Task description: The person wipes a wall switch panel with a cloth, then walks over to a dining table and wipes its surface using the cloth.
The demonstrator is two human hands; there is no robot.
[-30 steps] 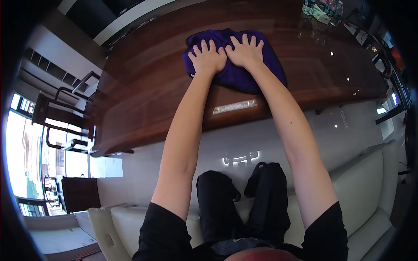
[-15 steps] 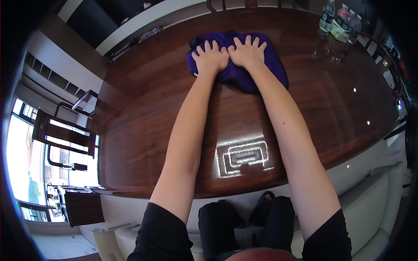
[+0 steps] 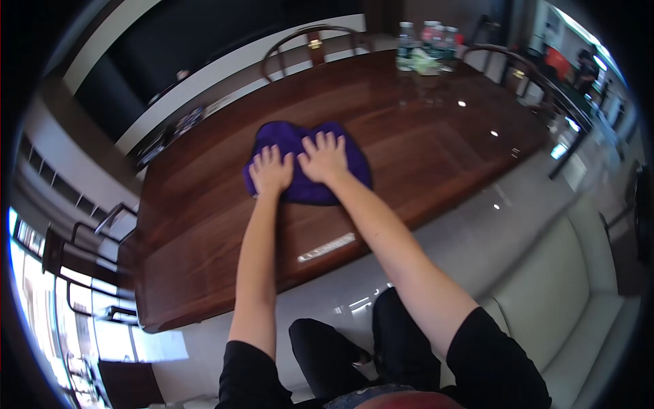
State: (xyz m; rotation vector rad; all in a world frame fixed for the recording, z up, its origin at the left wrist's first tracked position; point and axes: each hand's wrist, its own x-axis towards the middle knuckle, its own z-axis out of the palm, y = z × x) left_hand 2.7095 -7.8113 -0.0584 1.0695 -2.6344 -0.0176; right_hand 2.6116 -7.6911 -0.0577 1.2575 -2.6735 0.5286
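Observation:
A purple cloth with a dark edge (image 3: 310, 193) lies spread on the brown wooden table (image 3: 204, 225). My left hand (image 3: 271, 170) rests flat on the left part of the cloth, its fingers spread. Beside it, my right hand (image 3: 323, 159) presses flat on the cloth's middle and right part, fingers apart too. A small gap separates the two thumbs. Neither hand grips the cloth.
Several bottles (image 3: 405, 48) stand at the table's far edge around a pale green packet (image 3: 426, 63). Wooden chairs (image 3: 315, 44) are behind the table, with another chair (image 3: 82, 252) at the left. A light sofa (image 3: 545, 300) is at the lower right.
The camera view has turned, so the cloth, hands and bottles appear further left, and the cloth and hands lower. Both hands are still flat on the cloth.

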